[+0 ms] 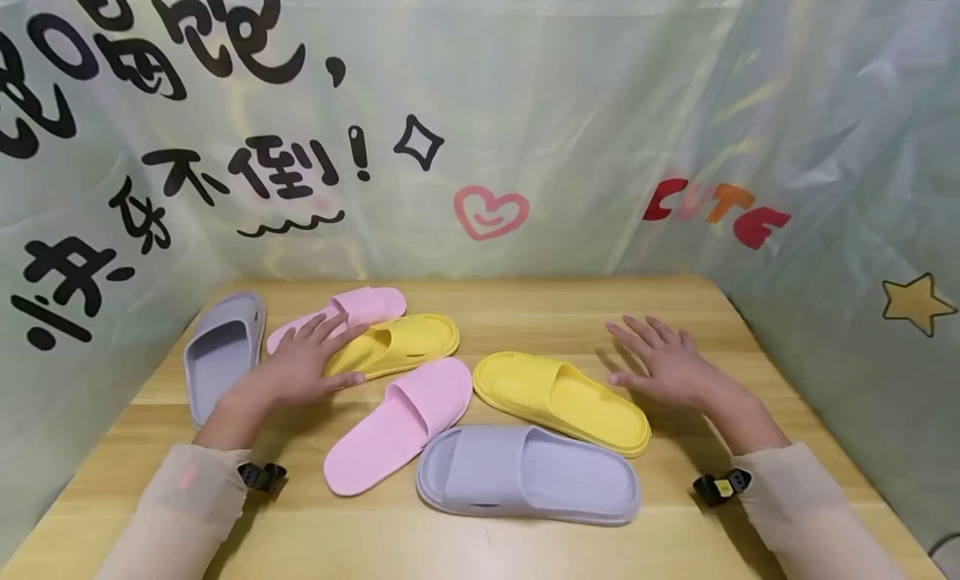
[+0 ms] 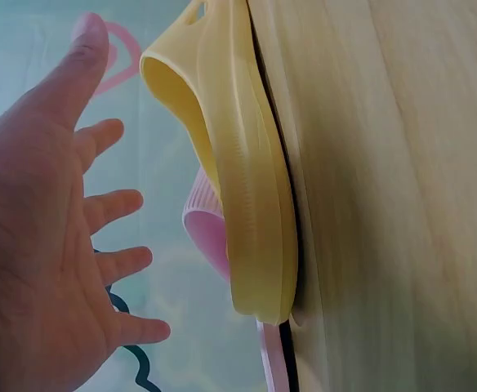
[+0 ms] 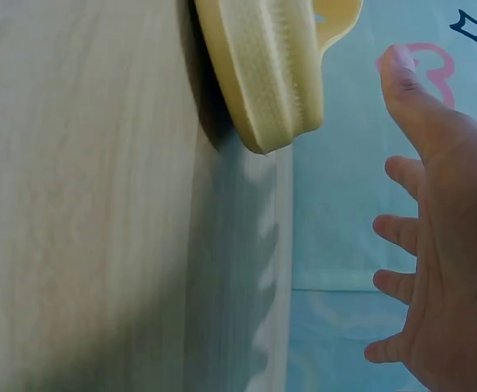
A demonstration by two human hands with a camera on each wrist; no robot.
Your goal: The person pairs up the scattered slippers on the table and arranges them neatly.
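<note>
Over the left of the table my left hand (image 1: pixel 300 365) hovers with fingers spread, holding nothing. In the head view it partly covers a yellow slipper (image 1: pixel 416 337) and a pink slipper (image 1: pixel 378 303) behind it. The left wrist view shows a gap between the hand (image 2: pixel 38 220) and that yellow slipper (image 2: pixel 251 180). My right hand (image 1: pixel 671 367), also spread and holding nothing, is raised to the right of another yellow slipper (image 1: pixel 558 397). A second pink slipper (image 1: pixel 397 430) lies in the middle, touching a grey-lavender slipper (image 1: pixel 525 473) nearer the front. Its grey-lavender match (image 1: pixel 225 355) lies far left.
The slippers lie on a wooden table (image 1: pixel 570 313). Printed fabric (image 1: pixel 577 130) hangs along the back and both sides of it. Each wrist carries a small black device, the left one (image 1: pixel 262 477) and the right one (image 1: pixel 722 487).
</note>
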